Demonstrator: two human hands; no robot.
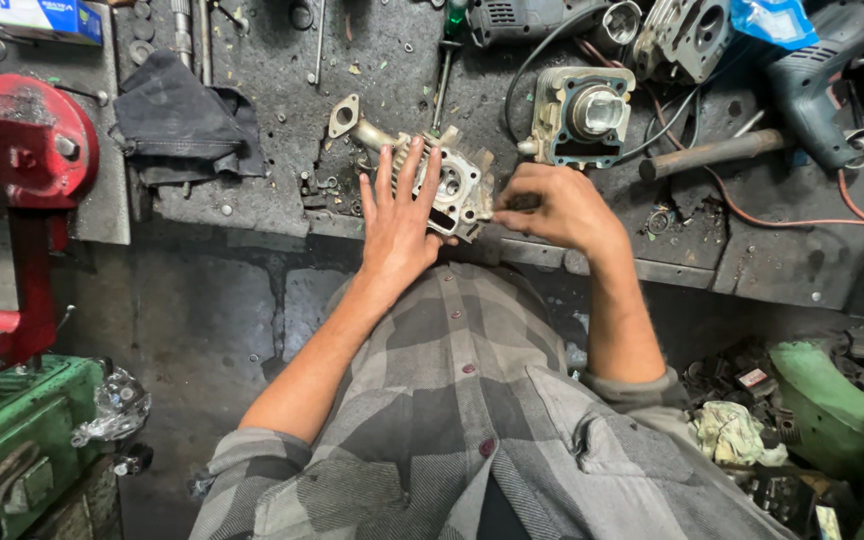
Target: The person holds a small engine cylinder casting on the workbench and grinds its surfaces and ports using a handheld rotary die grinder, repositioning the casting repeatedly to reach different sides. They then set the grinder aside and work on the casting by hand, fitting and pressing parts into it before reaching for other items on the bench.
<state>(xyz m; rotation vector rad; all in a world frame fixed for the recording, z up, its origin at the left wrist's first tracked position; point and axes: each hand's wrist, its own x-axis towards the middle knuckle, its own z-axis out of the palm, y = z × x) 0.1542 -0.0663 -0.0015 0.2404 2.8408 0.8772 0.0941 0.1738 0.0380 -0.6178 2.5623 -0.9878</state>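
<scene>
A: Finned grey aluminium cylinder head point(452, 185), with its curved intake pipe, lies at the near edge of the grimy dark counter point(252, 190).

B: And the hands?

A: Left hand point(399, 215) rests flat on it, fingers spread, gripping nothing. Right hand point(557, 207) is curled at its side; whether it pinches a small tool, I cannot tell. A separate grey cylinder block point(582, 115) sits beyond, so the parts appear not yet joined.

Soft, even light falls from above on the dark bench point(252, 190), bright enough to show grime and loose washers. Shadows are weak and short; the space below the bench edge lies dim. Small glints sit on the metal cylinder point(582, 115) and the crumpled plastic point(112, 405). Focus is sharp at centre; the corners bend and perhaps soften slightly.
</scene>
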